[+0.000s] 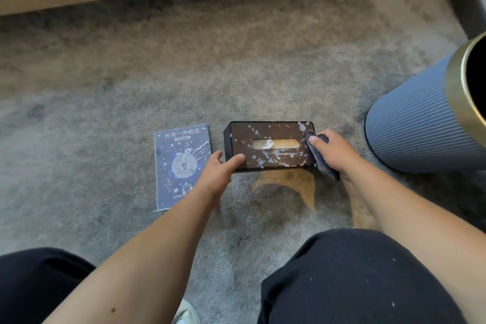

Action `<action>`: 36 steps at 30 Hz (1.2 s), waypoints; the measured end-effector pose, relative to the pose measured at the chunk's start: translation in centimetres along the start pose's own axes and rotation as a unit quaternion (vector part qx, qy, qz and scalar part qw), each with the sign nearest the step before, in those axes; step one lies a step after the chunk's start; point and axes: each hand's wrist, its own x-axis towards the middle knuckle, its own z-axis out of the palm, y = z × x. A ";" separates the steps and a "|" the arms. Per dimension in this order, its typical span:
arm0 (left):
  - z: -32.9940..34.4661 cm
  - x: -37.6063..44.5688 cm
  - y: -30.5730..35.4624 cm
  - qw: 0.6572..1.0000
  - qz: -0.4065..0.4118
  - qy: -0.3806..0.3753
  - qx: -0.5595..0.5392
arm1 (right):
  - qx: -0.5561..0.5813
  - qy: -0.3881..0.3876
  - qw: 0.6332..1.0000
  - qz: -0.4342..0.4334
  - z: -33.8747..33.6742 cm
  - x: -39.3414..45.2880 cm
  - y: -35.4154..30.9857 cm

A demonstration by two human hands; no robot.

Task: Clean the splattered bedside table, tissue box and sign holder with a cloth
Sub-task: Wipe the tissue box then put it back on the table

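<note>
1. The left hand (219,166) lies nearest, fingers loosely spread and holding nothing; its fingertips press the left end of the tissue box (271,146), steadying it on the carpet (131,87).
2. The right hand (331,151) is closed on a dark cloth (322,163), soft and limp, bunched against the box's right end.
3. The box looks rigid and probably light, so it may slide; bracing an end suits it.
4. The sign holder (181,166) lies flat just left, splattered; likely brittle acrylic, best taken by its edges.
</note>
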 end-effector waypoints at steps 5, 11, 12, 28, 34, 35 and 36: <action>0.2 -0.5 0.3 0.998 0.011 -0.041 -0.036 | -0.084 0.124 0.971 -0.185 -0.3 -1.7 -5.3; 0.7 -1.0 1.2 0.997 0.022 -0.045 -0.053 | -0.200 -0.004 0.873 -0.445 3.3 -4.4 -12.0; 0.8 -1.2 1.4 0.997 0.028 -0.046 -0.052 | -0.231 -0.016 0.857 -0.460 3.7 -4.4 -12.3; 1.3 -1.9 2.3 0.999 0.041 -0.031 -0.018 | -0.314 0.024 0.891 -0.326 3.0 1.5 -13.2; 1.2 -1.7 2.4 0.998 0.046 -0.024 -0.023 | -0.213 -0.016 0.895 -0.392 3.7 -1.1 -13.0; 1.2 -1.6 2.3 0.998 0.045 -0.025 -0.025 | -0.235 -0.027 0.887 -0.397 4.3 -1.6 -12.7; 1.3 -1.5 2.1 0.998 0.045 -0.027 -0.027 | -0.254 -0.028 0.882 -0.395 4.8 -1.7 -12.4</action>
